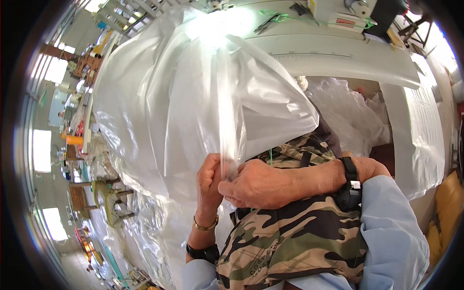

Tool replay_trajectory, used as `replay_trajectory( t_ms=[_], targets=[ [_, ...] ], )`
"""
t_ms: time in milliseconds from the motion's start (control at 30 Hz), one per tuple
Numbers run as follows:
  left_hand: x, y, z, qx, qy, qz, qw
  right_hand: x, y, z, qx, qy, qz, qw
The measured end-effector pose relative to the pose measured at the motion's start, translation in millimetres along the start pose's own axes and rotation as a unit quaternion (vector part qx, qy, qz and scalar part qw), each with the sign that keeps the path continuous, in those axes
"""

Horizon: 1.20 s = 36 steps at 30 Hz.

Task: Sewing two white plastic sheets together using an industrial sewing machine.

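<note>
A large sheet of translucent white plastic (188, 111) spreads from the bright light at the table down over my lap. Down its middle runs a narrow folded band, its lower end between my two hands. My left hand (209, 176) is closed on the left edge of this band, fingers curled. From the right, my right hand (258, 183) pinches the same band with thumb and forefinger, close beside the left. Glare and the sheet hide where the band's upper end goes.
Green-handled snips (270, 20) lie on the worktable (290, 43), left of a white machine housing (338, 14). Crumpled clear plastic (348, 111) fills the space at my right, beside a hanging white sheet (418, 140). More plastic (150, 232) heaps up at my left.
</note>
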<state>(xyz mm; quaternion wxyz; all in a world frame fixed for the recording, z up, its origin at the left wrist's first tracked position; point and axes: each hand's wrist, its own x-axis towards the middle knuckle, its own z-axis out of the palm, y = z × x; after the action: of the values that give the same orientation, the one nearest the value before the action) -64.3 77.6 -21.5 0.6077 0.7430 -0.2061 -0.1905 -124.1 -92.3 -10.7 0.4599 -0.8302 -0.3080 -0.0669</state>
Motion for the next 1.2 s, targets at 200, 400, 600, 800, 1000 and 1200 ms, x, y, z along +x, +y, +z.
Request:
replay_trajectory(
  t_ms=[200, 400, 600, 800, 1000, 1200],
  targets=[
    [-3, 3, -10, 0.005, 0.016, -0.008, 1.000, 5, 6, 8, -0.172, -0.054, -0.095, 0.979],
    [6, 18, -8, -0.049, 0.021, -0.003, 0.999, 12, 20, 21, -0.181, 0.014, -0.186, 0.966],
    [11, 38, -25, 0.179, 0.115, 0.075, 0.974, 10, 36, 24, -0.027, 0.285, -0.025, 0.958],
    [13, 43, -17, 0.062, 0.148, 0.088, 0.983, 12, 47, 41, -0.068, -0.123, -0.108, 0.984],
    [4, 33, -13, 0.054, 0.100, 0.052, 0.992, -38, 58, -27, -0.226, 0.152, -0.007, 0.962],
    [7, 28, -8, 0.023, 0.100, 0.049, 0.994, -118, 67, -24, -0.302, 0.127, 0.204, 0.923]
  ],
)
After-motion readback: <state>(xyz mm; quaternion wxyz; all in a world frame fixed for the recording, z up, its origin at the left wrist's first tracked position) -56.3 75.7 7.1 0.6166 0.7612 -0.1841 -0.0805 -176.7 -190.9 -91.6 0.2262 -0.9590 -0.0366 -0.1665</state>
